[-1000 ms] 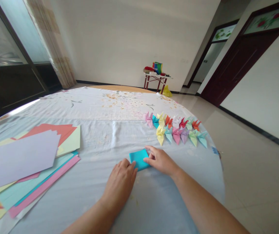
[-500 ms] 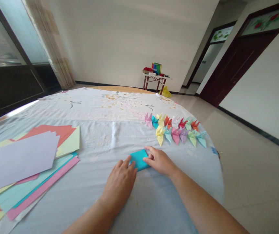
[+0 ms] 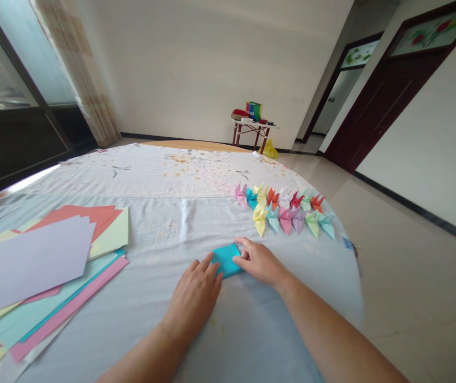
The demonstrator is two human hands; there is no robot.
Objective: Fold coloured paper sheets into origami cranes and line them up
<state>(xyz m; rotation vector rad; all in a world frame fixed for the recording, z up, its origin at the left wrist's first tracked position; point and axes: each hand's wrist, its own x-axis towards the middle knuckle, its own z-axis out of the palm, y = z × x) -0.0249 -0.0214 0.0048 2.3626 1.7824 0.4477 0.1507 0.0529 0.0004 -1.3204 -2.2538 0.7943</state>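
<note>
A folded square of bright blue paper (image 3: pixel 226 259) lies on the cloth in front of me. My left hand (image 3: pixel 198 287) rests palm down with its fingers stretched out, their tips on the paper's left edge. At the opposite edge, my right hand (image 3: pixel 258 260) has its thumb and index finger closed on the paper, the other fingers curled in. The paper's right corner is partly hidden by that hand. Beyond it, toward the right, stand several small folded paper cranes (image 3: pixel 286 219) of many colours, set out in two rows.
Loose coloured paper sheets (image 3: pixel 32 260) are piled at the left, a lilac one on top. A pale floral tablecloth (image 3: pixel 152 223) covers the round table, whose edge curves down at the right. Against the far wall is a small side table (image 3: pixel 252 126) holding a colourful bag.
The view has shifted very slightly. Both hands stay in place on the blue paper, which looks the same as before.
</note>
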